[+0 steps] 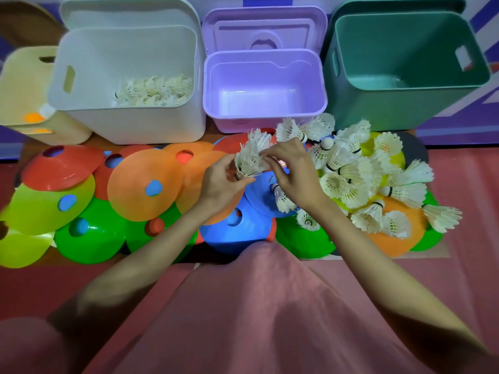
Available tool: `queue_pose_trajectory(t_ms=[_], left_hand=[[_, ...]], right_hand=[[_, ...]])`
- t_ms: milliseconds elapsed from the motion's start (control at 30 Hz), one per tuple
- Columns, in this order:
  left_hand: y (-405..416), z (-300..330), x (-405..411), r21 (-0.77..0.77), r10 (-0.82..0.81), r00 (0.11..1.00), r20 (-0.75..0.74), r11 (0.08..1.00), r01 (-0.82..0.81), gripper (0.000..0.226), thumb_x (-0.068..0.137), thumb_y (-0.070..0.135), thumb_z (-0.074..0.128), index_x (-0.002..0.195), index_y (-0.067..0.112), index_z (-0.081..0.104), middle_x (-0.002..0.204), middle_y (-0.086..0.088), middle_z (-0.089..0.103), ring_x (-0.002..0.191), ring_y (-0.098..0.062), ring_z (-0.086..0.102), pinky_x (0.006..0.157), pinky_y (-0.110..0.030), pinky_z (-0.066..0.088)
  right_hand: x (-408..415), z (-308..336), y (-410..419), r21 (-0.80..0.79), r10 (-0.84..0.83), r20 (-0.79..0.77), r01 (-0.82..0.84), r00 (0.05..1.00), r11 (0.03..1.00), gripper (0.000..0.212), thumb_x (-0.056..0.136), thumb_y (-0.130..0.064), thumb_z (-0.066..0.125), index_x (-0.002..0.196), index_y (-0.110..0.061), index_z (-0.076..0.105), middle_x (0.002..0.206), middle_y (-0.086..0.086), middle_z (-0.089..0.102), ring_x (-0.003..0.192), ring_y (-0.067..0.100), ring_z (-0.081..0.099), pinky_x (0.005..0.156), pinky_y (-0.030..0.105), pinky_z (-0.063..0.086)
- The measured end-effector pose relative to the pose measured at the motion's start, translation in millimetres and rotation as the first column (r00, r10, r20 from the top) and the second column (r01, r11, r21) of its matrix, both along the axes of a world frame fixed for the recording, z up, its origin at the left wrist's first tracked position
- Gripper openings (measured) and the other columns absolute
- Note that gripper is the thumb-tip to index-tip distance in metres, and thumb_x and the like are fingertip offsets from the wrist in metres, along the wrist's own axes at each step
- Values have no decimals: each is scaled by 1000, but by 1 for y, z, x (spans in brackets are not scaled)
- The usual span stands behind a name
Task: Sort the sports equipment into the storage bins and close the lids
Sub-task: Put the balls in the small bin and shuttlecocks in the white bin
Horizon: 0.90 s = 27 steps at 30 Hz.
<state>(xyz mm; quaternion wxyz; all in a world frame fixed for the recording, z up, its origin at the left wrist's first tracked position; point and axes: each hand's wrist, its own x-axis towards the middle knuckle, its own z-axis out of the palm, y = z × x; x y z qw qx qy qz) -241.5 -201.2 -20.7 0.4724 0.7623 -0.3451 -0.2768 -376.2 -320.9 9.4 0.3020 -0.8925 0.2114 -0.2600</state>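
Hidden: we cannot count the shuttlecocks (252, 155) in the bunch; cork ends covered.
Left hand (220, 182): fingers curled around the bunch base.
Right hand (293, 171): pinches its feathers, before the purple bin (266, 117).

Illumination is dim and uneven with a purple-blue cast. The purple bin (264, 85) floor shows a bright glare patch; the blue cone (237, 228) glows. Wide-angle distortion bends the bins outward at the edges. Foreground fabric is soft, shadowed and unfocused.
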Motion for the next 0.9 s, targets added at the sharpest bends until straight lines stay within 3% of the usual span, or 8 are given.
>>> queue_pose_trajectory(t_ms=[200,333,433,567,733,900], left_hand=[[4,-3,6,-4,58,998,-36,998,-58,40,72,8,81,107,10,62,101,-4,69,96,-17,66,86,-35,55],[6,-3,9,2,109,992,-59,994,-109,38,72,5,81,105,11,63,99,-3,69,94,-17,66,84,-34,55],[5,-2,11,-6,112,992,-60,994,-113,40,73,5,80,109,8,62,104,-6,69,93,-12,65,83,-28,55],[1,1,10,-32,106,993,-49,994,-107,43,74,4,79,113,2,61,108,-9,68,98,-15,65,83,-24,54],[-1,4,8,-52,80,996,-28,995,-81,44,74,4,79,114,3,61,104,-4,68,94,-7,64,82,-20,54],[2,3,11,-51,83,996,-12,995,-84,44,74,8,80,113,4,61,105,-4,69,96,-11,66,83,-24,55]], right_hand=[[3,6,-11,1,44,-9,-44,999,999,27,98,-25,50,118,-11,63,109,4,61,100,21,49,88,24,38],[1,-5,-36,39,-122,-5,123,992,992,27,97,-17,46,119,-11,61,112,9,53,104,21,48,85,31,44],[0,-23,-61,-9,-229,-250,234,941,972,40,86,-2,47,123,-11,59,123,20,44,116,33,42,99,43,40],[5,-33,-74,-131,-180,-492,132,852,983,51,82,4,46,129,-13,57,133,26,35,120,42,36,106,44,33],[14,-36,-73,-323,-223,-632,10,742,946,49,79,7,45,126,-2,50,125,27,41,113,40,39,90,43,38],[16,-35,-73,-345,-249,-551,55,796,937,30,74,20,44,100,8,55,104,21,49,96,35,47,68,39,38]])
